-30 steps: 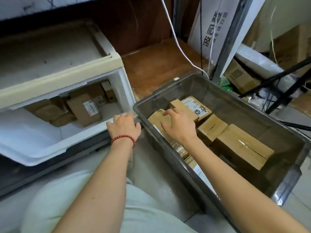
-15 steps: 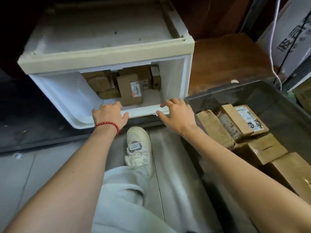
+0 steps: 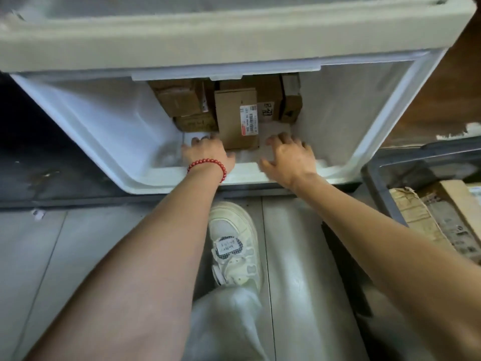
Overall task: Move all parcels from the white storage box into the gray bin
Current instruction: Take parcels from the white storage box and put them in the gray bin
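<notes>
Moved both hands off the front lip and down into the white storage box [image 3: 86,118] since half a second ago, and leaned in closer. On the box floor near the middle, a flat brown parcel [image 3: 234,121] with a white label, closest to the hands. Behind it on the left, a pile of brown parcels [image 3: 182,102] pushed up to the back wall. Behind it on the right, one more small parcel [image 3: 291,100] standing up. Down on the box floor at the near left corner of the flat parcel, the left hand [image 3: 208,152], touching it or just beside it, hard to tell which. Fingers [image 3: 201,140] bent a little and side by side, holding nothing. Down on the box floor just to the right of the same parcel, the right hand [image 3: 289,158], not touching it. Fingers [image 3: 283,139] spread apart, tips down, holding nothing. Round the left wrist, a red bead bracelet [image 3: 208,160]. Off to the right, a corner of the gray bin [image 3: 374,178], with worn parcels [image 3: 421,220] lying in it already. Below the box, gray floor [image 3: 52,256], a white shoe [image 3: 234,243] between the two arms, and a pale trouser leg [image 3: 226,321]
</notes>
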Motion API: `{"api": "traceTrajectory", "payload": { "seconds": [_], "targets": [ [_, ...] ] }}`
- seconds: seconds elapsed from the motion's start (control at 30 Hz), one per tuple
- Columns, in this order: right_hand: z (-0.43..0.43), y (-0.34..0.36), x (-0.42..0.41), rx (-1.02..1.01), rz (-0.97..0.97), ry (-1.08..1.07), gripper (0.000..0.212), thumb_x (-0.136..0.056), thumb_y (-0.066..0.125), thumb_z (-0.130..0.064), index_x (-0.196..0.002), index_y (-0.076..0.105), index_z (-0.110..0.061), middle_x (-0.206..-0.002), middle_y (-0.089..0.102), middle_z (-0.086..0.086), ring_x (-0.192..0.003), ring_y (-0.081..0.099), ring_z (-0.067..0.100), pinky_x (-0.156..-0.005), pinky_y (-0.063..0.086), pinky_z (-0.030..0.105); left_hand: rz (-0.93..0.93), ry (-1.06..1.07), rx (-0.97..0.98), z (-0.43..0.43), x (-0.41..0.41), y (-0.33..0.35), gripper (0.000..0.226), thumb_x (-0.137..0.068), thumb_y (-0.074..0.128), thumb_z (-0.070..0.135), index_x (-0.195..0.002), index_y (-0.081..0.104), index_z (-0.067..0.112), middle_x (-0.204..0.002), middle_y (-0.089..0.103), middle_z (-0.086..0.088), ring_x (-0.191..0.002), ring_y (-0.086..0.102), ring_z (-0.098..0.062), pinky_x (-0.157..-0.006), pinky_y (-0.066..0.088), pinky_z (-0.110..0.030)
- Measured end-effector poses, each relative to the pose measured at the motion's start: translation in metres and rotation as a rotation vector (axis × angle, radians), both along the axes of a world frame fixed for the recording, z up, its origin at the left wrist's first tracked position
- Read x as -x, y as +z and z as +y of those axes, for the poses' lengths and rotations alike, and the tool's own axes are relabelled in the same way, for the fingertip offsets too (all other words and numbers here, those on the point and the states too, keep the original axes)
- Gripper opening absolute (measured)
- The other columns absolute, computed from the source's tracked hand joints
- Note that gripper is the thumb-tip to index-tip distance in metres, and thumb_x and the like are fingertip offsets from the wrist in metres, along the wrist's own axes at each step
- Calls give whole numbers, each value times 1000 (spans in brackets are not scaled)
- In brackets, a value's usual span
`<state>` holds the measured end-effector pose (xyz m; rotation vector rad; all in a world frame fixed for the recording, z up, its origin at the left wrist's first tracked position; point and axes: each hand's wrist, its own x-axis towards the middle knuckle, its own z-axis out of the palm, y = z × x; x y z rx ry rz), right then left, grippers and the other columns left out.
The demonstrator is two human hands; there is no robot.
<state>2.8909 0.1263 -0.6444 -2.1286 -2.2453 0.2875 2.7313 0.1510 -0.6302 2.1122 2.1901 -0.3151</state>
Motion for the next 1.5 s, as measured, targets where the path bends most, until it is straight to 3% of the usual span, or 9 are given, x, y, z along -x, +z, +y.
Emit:
{"api": "traceTrajectory", "payload": {
  "seconds": [0.37,0.5,0.7,0.97,1.07,1.13,1.23,1.37,1.5],
  "targets": [
    [90,-49,5,186,47,-20,74,-91,48,-52,-149,24,-14,-149,32,14,-134,35,33,-107,34,45,-250,109,64,68,15,-67,58,-90,52,53,-132,43,15,-130,55,-13,-122,49,-33,-101,39,-48],
    [104,-56,18,282,464,-91,68,-88,55,-54,-144,38,-19,-143,46,7,-130,44,28,-105,35,34,-771,198,116,76,11,-75,57,-87,63,45,-134,47,17,-132,56,-8,-120,53,-29,-98,42,-34],
    [94,-54,24,277,706,-310,62,-93,58,-38,-141,31,-11,-130,56,2,-119,53,24,-83,38,25,-876,283,-21,63,9,-57,56,-88,64,29,-138,42,17,-136,49,-9,-121,51,-27,-98,43,-33],
    [32,-1,16,213,883,-384,33,-96,51,-30,-124,49,-12,-121,60,10,-106,60,28,-92,51,41,-1124,353,-96,-2,-15,7,61,-90,62,24,-144,34,15,-138,45,-9,-123,49,-25,-101,42,-30],
    [-5,27,13,225,1090,-489,45,-96,55,-29,-134,38,-13,-131,54,10,-108,59,25,-86,55,39,-1292,446,-84,-34,-14,33,61,-89,65,22,-143,37,18,-139,46,-7,-120,53,-27,-89,54,-36],
    [-34,43,11,260,1160,-508,55,-96,56,-28,-142,29,-18,-135,49,9,-108,57,23,-77,53,32,-1370,481,-44,-59,-9,50,58,-90,64,21,-142,39,21,-136,47,-2,-115,55,-24,-72,57,-26],
    [-78,61,7,328,1418,-600,67,-93,61,-23,-147,21,-25,-128,51,8,-85,60,21,-70,50,30,-1378,485,17,-89,3,64,52,-91,62,27,-140,44,24,-125,50,2,-100,54,-17,-58,50,-18],
    [-122,81,5,368,1671,-668,63,-93,60,-15,-141,24,-35,-110,63,9,-75,60,19,-51,52,26,-1493,468,158,-124,18,82,44,-91,62,19,-134,53,24,-120,61,-4,-88,55,-14,-55,43,-21],
    [-167,95,-6,264,1674,-661,63,-93,57,-18,-142,22,-37,-117,66,12,-71,65,18,-62,54,31,-1585,431,145,-166,24,89,37,-90,62,17,-125,55,28,-105,64,0,-85,59,-12,-61,46,-23]
  ]
}}
